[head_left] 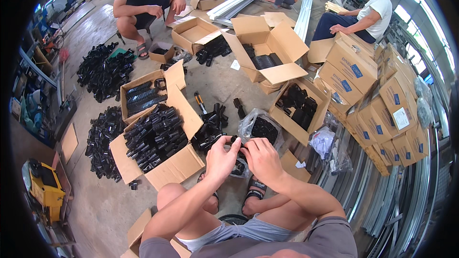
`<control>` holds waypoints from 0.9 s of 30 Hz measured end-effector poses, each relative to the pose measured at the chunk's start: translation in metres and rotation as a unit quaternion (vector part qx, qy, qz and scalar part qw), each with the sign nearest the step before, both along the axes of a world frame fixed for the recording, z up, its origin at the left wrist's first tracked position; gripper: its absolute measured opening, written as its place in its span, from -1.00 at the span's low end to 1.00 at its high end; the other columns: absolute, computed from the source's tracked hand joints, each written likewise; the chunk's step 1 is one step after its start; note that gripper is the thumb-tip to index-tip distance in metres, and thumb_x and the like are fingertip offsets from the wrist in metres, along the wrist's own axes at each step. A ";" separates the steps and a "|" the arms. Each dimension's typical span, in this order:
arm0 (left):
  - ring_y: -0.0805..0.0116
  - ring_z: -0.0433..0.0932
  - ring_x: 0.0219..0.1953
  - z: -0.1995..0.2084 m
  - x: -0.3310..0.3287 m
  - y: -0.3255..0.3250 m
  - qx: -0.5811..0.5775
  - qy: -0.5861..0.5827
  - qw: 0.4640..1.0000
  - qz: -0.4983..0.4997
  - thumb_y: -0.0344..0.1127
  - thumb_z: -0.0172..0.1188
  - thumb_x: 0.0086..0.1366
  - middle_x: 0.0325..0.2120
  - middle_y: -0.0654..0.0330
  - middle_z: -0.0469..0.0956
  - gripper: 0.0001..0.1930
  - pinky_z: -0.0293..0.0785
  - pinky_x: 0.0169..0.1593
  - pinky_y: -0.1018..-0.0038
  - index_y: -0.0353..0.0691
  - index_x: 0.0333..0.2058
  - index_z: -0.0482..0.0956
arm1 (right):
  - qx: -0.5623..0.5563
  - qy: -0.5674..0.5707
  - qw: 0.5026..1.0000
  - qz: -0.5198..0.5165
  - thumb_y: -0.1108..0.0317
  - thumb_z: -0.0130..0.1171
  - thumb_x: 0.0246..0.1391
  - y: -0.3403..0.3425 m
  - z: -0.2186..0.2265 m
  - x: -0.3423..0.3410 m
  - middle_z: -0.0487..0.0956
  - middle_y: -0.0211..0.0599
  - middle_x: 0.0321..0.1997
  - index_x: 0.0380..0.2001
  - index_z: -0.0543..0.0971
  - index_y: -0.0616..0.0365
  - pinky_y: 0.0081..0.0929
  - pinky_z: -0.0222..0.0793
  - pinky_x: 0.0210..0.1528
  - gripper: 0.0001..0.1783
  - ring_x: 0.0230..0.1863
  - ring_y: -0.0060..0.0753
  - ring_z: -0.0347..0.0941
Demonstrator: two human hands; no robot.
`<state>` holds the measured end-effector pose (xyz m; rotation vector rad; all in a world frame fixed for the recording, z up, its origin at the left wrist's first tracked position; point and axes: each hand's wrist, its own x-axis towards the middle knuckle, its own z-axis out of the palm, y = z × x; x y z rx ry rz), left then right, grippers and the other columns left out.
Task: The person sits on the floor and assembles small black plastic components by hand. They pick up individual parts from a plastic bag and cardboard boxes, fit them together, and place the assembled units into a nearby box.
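Note:
My left hand (221, 160) and my right hand (263, 160) meet in front of my knees, fingers closed around a small black part (233, 139). My fingers cover most of it, so its exact kind is hidden. Just beyond my right hand lies a clear plastic bag (264, 129) of small black pieces. Left of my hands, a pile of black plastic parts (210, 126) rests on the floor, with an orange-and-black screwdriver (200, 102) by it. Under my hands is another small bag (240, 168) with black pieces. An open carton (174, 171) heaped with black fittings stands to the left.
More open cartons (296, 74) with black parts stand ahead. Loose black heaps (106, 69) lie at the left. Stacked closed boxes (349, 69) on a pallet and long metal profiles (382, 210) flank the right. Three people sit or squat beyond. A yellow machine (45, 188) stands at far left.

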<state>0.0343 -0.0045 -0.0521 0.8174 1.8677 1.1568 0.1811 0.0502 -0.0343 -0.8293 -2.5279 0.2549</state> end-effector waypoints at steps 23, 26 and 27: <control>0.32 0.67 -0.35 0.006 -0.003 -0.002 -0.007 -0.033 0.999 0.020 0.01 0.25 0.31 -0.47 0.10 0.69 -0.59 0.50 -0.17 0.38 -0.25 -0.12 0.63 | 0.003 0.025 1.000 0.008 0.42 0.21 0.12 -0.003 0.002 -0.003 0.50 -0.06 -0.17 -0.22 0.45 0.28 -0.23 0.43 -0.02 -0.78 -0.10 -0.03 0.47; 0.31 0.67 -0.33 0.004 -0.001 -0.001 0.006 -0.039 0.999 0.018 0.01 0.25 0.31 -0.45 0.09 0.70 -0.59 0.50 -0.15 0.37 -0.25 -0.11 0.63 | -0.020 0.060 0.998 0.008 0.41 0.21 0.12 -0.005 0.006 -0.001 0.50 -0.03 -0.16 -0.22 0.44 0.29 -0.19 0.42 -0.01 -0.77 -0.11 0.00 0.47; 0.31 0.67 -0.33 0.003 -0.001 -0.001 0.011 -0.040 0.999 0.018 0.00 0.25 0.32 -0.45 0.09 0.70 -0.59 0.50 -0.15 0.37 -0.25 -0.10 0.63 | -0.026 0.074 0.997 0.006 0.41 0.22 0.12 -0.005 0.006 -0.001 0.50 -0.02 -0.16 -0.21 0.44 0.29 -0.18 0.42 -0.01 -0.76 -0.11 0.01 0.47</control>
